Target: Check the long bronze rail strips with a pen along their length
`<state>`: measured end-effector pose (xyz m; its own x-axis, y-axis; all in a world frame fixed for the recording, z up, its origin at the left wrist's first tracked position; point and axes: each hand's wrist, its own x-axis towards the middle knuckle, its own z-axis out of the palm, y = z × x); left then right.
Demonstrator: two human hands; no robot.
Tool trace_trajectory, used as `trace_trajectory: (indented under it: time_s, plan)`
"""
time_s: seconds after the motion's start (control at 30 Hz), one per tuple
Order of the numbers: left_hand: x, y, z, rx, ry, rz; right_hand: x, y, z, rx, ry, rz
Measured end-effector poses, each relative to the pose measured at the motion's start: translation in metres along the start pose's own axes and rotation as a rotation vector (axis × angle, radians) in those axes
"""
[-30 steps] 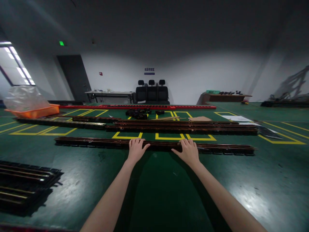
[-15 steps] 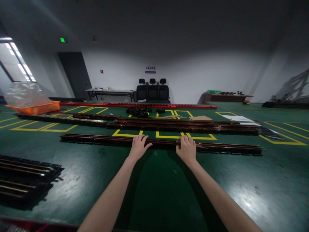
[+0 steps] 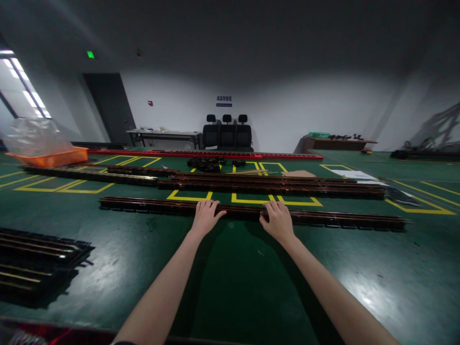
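A long dark rail (image 3: 334, 218) with thin copper-coloured strips along it lies crosswise on the green table (image 3: 237, 287). My left hand (image 3: 204, 218) is closed over its near side left of the middle, thumb pointing right. To the right, my right hand (image 3: 279, 221) curls its fingers over the same rail. The stretch between the hands shows, while the parts under the fingers are hidden. Just beyond lies a bundle of similar rails (image 3: 269, 185).
More rails (image 3: 32, 263) lie at the near left. An orange tray (image 3: 50, 157) holding clear plastic bags stands far left. Behind the bundle are black parts (image 3: 204, 164), a cardboard piece (image 3: 298, 174) and a long red rail (image 3: 172, 154). White papers (image 3: 354, 174) lie right.
The long dark rail has slid to the right along the table. My hands remain at nearly the same places on the table, still on it.
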<state>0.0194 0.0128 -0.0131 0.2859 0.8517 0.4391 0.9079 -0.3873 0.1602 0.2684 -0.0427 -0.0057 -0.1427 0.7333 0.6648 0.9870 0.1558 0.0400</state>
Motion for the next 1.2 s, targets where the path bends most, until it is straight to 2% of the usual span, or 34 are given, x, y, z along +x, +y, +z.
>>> trace_trajectory:
  time_s: [0.2,0.47,0.7,0.8,1.0,1.2]
  plan:
    - [0.0,0.001,0.0,0.0,0.009,0.002,0.001,0.002,0.004,-0.045,-0.035,0.041]
    - [-0.001,-0.001,0.003,-0.042,0.047,0.063,0.002,-0.004,0.005,-0.078,0.002,0.101]
    - [0.0,-0.001,0.004,-0.008,0.012,-0.01,0.001,0.013,0.013,-0.178,0.036,0.229]
    - [0.0,-0.001,0.005,-0.002,0.012,-0.009,0.001,0.017,0.011,-0.16,0.034,0.208]
    - [0.0,-0.001,0.004,-0.032,-0.016,-0.021,0.002,0.008,0.004,-0.032,-0.013,0.069]
    - [0.0,0.0,0.001,-0.037,-0.038,-0.038,0.002,0.01,0.007,-0.031,-0.041,0.091]
